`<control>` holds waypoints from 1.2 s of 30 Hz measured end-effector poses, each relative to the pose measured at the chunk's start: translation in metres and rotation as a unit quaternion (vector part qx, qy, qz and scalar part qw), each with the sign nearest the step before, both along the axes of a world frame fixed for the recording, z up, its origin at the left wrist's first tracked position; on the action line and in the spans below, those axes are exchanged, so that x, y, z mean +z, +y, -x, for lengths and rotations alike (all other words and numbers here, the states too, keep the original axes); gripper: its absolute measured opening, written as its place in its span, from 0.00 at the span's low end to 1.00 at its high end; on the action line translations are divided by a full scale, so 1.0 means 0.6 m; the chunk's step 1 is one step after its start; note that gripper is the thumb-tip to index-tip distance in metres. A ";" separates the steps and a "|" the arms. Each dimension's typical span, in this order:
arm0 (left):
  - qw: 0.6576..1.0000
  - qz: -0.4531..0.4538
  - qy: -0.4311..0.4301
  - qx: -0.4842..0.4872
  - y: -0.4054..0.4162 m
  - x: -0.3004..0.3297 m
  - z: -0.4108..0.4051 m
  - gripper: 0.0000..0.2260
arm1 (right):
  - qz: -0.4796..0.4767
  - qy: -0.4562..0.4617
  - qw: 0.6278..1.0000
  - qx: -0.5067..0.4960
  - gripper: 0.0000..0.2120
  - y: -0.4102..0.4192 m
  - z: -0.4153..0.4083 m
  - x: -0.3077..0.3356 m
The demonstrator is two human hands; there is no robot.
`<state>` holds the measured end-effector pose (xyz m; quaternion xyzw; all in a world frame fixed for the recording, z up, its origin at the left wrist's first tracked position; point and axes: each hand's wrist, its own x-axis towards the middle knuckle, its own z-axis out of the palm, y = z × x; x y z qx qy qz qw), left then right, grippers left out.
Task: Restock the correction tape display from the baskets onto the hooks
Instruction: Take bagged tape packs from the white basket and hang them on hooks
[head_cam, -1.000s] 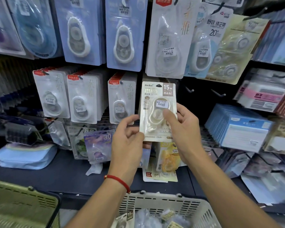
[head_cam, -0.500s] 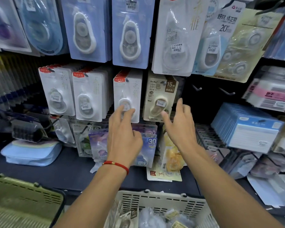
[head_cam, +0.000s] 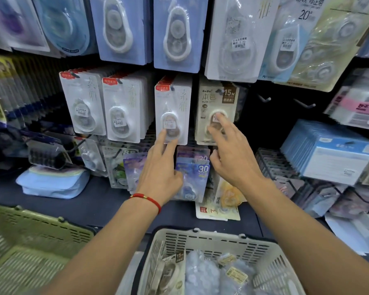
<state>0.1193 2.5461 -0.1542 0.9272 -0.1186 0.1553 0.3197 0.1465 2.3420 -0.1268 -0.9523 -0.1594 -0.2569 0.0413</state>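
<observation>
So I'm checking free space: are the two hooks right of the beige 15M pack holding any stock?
No, both bare hooks and right of the beige 15M correction tape pack hang empty.

Both hands reach up, fingers spread: left hand (head_cam: pixel 160 173) touches the white carded correction tape pack (head_cam: pixel 172 109), right hand (head_cam: pixel 230 154) touches the beige carded pack (head_cam: pixel 215 103) beside it.

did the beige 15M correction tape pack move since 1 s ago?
Yes. The beige 15M correction tape pack went from both hands, held below the hook row, up and back onto its hook beside the white red-tabbed pack. The right hand touches it, no grip.
</observation>
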 end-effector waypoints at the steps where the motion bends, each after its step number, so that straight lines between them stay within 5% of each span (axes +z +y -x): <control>1: 1.000 0.001 0.012 0.001 0.005 -0.006 0.007 0.35 | -0.006 -0.004 1.000 0.011 0.28 -0.004 0.008 -0.009; 5: 0.995 -0.043 0.085 0.001 0.028 -0.040 0.044 0.26 | -0.081 0.150 0.985 0.014 0.17 -0.004 0.038 -0.070; 8: 0.984 -0.109 0.144 0.002 0.050 -0.077 0.082 0.24 | -0.113 0.333 0.936 -0.006 0.11 0.018 0.074 -0.140; 12: 0.957 -0.175 0.232 0.000 0.077 -0.142 0.134 0.20 | -0.020 0.524 0.851 0.027 0.18 0.070 0.144 -0.272; 16: 0.940 -0.198 0.279 0.004 0.087 -0.209 0.193 0.19 | 0.159 0.546 0.821 0.061 0.34 0.096 0.226 -0.379; 19: 0.929 -0.205 0.308 -0.002 0.080 -0.249 0.227 0.20 | 0.185 0.444 0.869 0.114 0.20 0.083 0.255 -0.404; 21: 0.930 -0.188 0.316 0.005 0.075 -0.262 0.233 0.19 | 0.118 0.425 0.887 0.135 0.16 0.061 0.255 -0.401; 25: 0.949 -0.013 0.311 0.056 0.062 -0.249 0.212 0.11 | -0.204 0.379 0.897 0.098 0.15 0.010 0.241 -0.347; 29: 0.939 0.184 0.273 0.099 0.038 -0.222 0.193 0.04 | -0.477 0.311 0.822 -0.018 0.14 -0.026 0.222 -0.298; 33: 0.923 0.243 0.299 -0.003 -0.003 -0.213 0.198 0.12 | -0.597 0.331 0.730 -0.026 0.15 -0.029 0.215 -0.263; 36: 0.935 0.223 0.272 0.034 -0.013 -0.213 0.207 0.11 | -0.587 0.322 0.742 -0.008 0.14 -0.021 0.213 -0.246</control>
